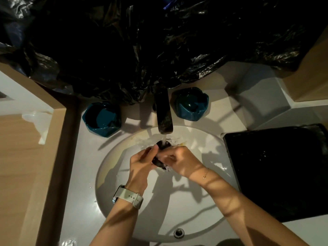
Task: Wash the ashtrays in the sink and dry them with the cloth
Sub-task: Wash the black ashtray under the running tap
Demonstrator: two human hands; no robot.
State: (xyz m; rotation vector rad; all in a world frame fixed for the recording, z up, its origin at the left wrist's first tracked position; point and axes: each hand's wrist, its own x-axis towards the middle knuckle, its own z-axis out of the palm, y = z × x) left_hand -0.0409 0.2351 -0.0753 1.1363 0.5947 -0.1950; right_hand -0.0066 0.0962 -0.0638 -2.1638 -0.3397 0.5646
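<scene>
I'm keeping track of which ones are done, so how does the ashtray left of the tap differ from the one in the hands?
The teal faceted ashtray left of the tap sits untouched on the counter; the dark ashtray in the hands is under running water, in both hands' grip. The first shows fully; the second is mostly hidden.

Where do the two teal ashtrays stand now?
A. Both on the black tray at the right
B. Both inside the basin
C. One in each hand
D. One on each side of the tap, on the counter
D: one teal ashtray stands left of the tap and the other ashtray right of it, both on the counter behind the basin.
</scene>
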